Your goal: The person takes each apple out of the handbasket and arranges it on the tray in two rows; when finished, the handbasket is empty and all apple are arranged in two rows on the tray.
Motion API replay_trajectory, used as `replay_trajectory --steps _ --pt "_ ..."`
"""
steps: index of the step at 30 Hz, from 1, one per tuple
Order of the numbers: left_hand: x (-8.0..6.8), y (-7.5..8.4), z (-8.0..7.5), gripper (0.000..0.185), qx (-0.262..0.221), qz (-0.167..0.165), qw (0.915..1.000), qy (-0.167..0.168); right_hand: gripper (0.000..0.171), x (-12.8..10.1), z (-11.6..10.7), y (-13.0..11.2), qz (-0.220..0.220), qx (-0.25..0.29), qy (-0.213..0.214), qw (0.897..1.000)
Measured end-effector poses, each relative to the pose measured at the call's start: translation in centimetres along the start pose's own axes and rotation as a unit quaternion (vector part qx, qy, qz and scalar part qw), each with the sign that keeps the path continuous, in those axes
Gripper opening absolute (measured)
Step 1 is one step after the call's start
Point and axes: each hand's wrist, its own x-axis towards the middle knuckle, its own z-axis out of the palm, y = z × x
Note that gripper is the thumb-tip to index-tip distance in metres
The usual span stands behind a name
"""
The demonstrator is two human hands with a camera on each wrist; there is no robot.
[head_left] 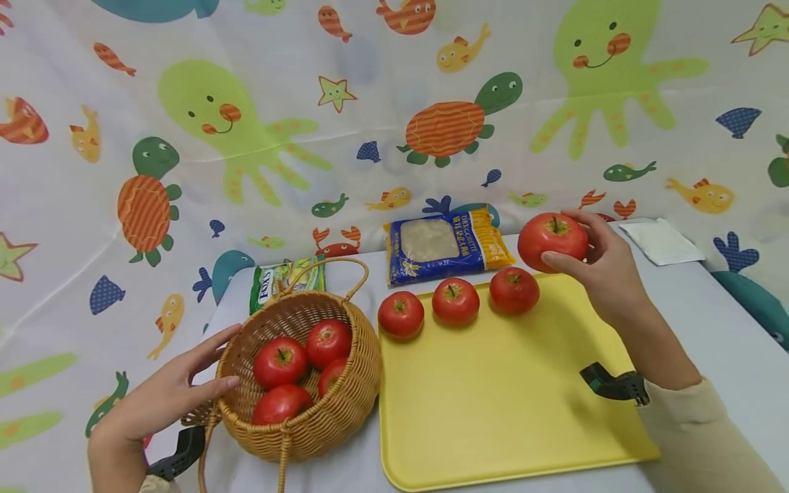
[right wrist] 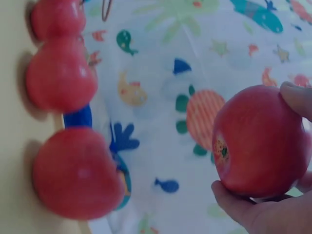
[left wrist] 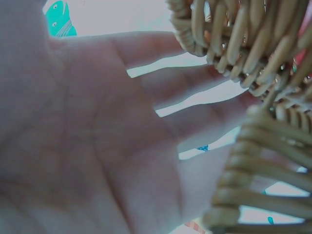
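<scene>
A red apple (head_left: 553,241) is gripped between the thumb and fingers of my right hand (head_left: 607,274), raised over the back right corner of the yellow tray (head_left: 493,411). In the right wrist view, the same apple (right wrist: 263,141) shows its stem end facing left. Three more apples stand in a row along the tray's back edge: a left one (head_left: 401,315), a middle one (head_left: 455,301) and a right one (head_left: 514,290). My left hand (head_left: 179,383) rests against the left rim of the wicker basket (head_left: 364,383), fingers nearly straight and spread. Several apples (head_left: 280,363) lie inside the basket.
Behind the tray lies a blue and yellow pasta bag (head_left: 437,246). A green FOX'S packet (head_left: 261,287) is partly hidden by the basket and its handle (head_left: 335,260). At the back right sits a white packet (head_left: 661,241). A sea-animal patterned cloth (head_left: 370,68) hangs behind the table.
</scene>
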Motion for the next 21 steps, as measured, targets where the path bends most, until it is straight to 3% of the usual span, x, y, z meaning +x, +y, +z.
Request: replay_trajectory --steps 4,6,9,12,16,21 --pt "0.0 -0.1 -0.1 0.077 -0.002 0.0 1.0 0.0 0.049 0.2 -1.8 1.0 0.012 0.057 0.03 0.998" --pt "0.0 -0.1 -0.1 0.077 0.0 -0.002 1.0 0.001 0.05 0.4 -2.4 1.4 0.02 0.047 0.04 0.998" --pt "-0.1 -0.2 0.0 0.078 0.0 -0.006 1.0 -0.001 0.054 0.7 -3.3 2.1 0.038 0.001 0.05 0.998" --pt "0.0 -0.2 0.1 0.078 -0.003 -0.007 1.0 -0.002 0.062 1.0 -4.1 3.2 0.072 -0.087 0.054 0.992" --pt "0.0 -0.2 0.0 0.079 -0.006 -0.005 1.0 0.0 0.076 1.3 -4.8 4.8 0.132 -0.188 0.042 0.972" --pt "0.0 -0.1 -0.1 0.08 -0.008 -0.008 0.9999 -0.001 0.081 1.5 -5.1 6.4 0.181 -0.231 0.019 0.956"
